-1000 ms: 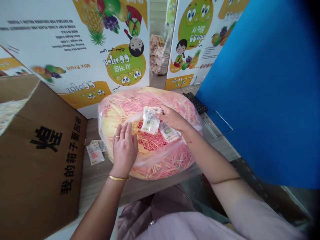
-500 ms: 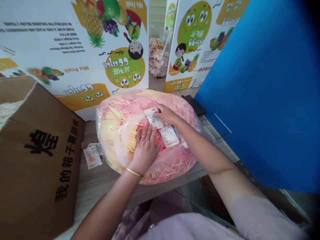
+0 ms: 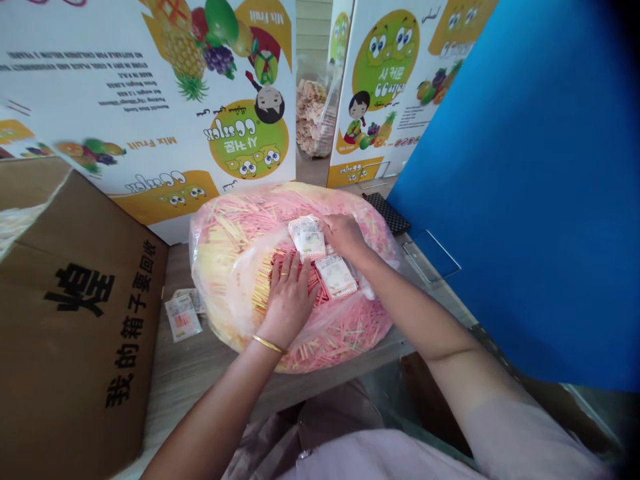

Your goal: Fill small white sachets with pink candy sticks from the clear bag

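A large clear plastic bag (image 3: 220, 257) full of thin pink and yellow sticks lies on the table, its mouth folded open at the middle. My left hand (image 3: 291, 293) rests flat on the red and yellow sticks (image 3: 263, 287) in that opening, fingers stretched out and holding nothing. My right hand (image 3: 344, 235) is curled at the right edge of a small pile of printed packets (image 3: 311, 241) on the bag; its fingertips are partly hidden. Just below it, another stack of packets (image 3: 337, 275) with red-edged borders sits on the sticks.
Loose packets (image 3: 183, 317) lie left of the bag, beside a brown carton (image 3: 75, 320). Printed white cartons (image 3: 150, 127) stand behind. A blue panel (image 3: 525, 200) rises at right, near a wire handle (image 3: 433, 257) and a dark patterned object (image 3: 387, 212).
My right hand has drawn back slightly to the right, leaving the upper pile of packets more exposed. My left hand stays on the sticks. The view has shifted a little.
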The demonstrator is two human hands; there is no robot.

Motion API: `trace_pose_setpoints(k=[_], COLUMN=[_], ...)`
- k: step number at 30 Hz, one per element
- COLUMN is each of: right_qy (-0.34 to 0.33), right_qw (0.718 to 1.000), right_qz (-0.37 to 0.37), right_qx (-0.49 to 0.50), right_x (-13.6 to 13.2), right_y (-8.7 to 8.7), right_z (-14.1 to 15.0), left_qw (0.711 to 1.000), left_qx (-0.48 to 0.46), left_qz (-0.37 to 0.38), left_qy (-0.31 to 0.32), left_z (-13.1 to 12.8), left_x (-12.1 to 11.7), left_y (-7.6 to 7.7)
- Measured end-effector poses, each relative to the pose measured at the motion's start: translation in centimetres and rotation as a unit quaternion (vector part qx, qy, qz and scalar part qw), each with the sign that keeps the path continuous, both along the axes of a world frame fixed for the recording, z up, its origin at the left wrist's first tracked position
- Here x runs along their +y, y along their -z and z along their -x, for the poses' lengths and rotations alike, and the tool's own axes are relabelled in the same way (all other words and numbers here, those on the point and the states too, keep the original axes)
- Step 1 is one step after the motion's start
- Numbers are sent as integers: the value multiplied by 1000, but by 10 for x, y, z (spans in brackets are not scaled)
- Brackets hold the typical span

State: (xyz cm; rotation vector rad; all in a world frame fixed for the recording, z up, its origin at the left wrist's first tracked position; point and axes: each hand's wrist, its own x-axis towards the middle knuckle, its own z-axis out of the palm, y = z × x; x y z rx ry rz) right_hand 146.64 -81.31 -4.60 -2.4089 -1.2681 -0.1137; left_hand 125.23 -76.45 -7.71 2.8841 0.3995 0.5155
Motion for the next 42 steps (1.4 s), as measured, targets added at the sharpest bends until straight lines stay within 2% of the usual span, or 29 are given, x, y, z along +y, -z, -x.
trace_pose_setpoints(k=[3, 5, 7, 9, 11, 13, 16, 19, 24, 28, 33, 37, 39, 42], right_qy=[18, 22, -23, -98, -147, -155, -163, -186, -179, -184, -173, -167, -164, -76], right_qw=[997, 987, 964, 931, 917, 921, 911, 899, 914, 911, 903, 911, 919, 950], right_qz=[-69, -148, -183, -157, -112, -99, -123, -122, -138, -119, -118, -131, -134, -148], right_qx=[-23, 53, 193, 315, 354, 343, 359, 378, 337, 350, 375, 353, 332, 266], right_x=[-10, -19, -29, -37, -41, -42, -41, -41, -43, -43, -43, -48, -57, -77], right_y=[-12, -23, -32, -36, -33, -25, -14, -14, -22, -17, -8, -3, 0, 1], right_z=[0, 7, 21, 41, 61, 77, 90, 95, 102, 104, 110, 115, 107, 73], left_qw=[992, 965, 906, 825, 757, 728, 722, 710, 643, 600, 593, 618, 654, 750], left_qx=[-81, -161, -218, -220, -176, -135, -119, -115, -87, -114, -168, -195, -177, -113], left_qz=[95, 208, 363, 519, 628, 671, 678, 687, 753, 783, 777, 751, 728, 647], left_qy=[15, 6, -17, -38, -38, -42, -69, -103, -114, -120, -128, -126, -112, -83], left_z=[4, 9, 17, 26, 34, 41, 49, 54, 59, 59, 55, 58, 63, 69], left_x=[5, 8, 10, 10, 10, 9, 10, 10, 9, 8, 5, 0, -3, -5], left_y=[-6, -15, -25, -34, -38, -36, -27, -23, -31, -32, -23, -17, -17, -21])
